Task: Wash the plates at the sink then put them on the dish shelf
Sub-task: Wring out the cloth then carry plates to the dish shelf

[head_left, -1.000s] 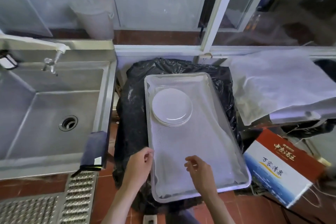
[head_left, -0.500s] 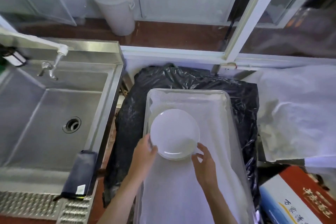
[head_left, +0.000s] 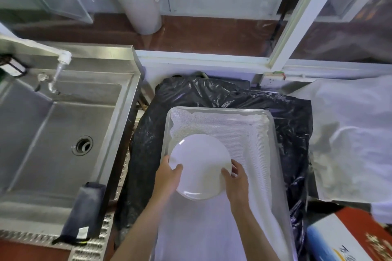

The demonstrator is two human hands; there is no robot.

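A stack of white plates (head_left: 200,165) sits over a metal tray (head_left: 273,131) lined with white mesh cloth. My left hand (head_left: 167,178) grips the stack's left rim, thumb on top of the plate. My right hand (head_left: 237,182) grips the right rim, thumb on top as well. The near edge of the stack looks tilted up off the cloth. The steel sink (head_left: 53,133) with its drain (head_left: 82,145) lies to the left, and a tap (head_left: 57,74) hangs over its back edge.
The tray rests on something wrapped in black plastic (head_left: 212,93). A dark folded cloth (head_left: 84,212) hangs over the sink's front right corner. White sheeting (head_left: 350,137) covers a surface at right, with a red and blue box (head_left: 339,239) below it. A white bucket (head_left: 140,2) stands behind the glass.
My hands went from hovering at the tray's near end to the plate stack and took hold of its two sides. The stack's near edge has come up.
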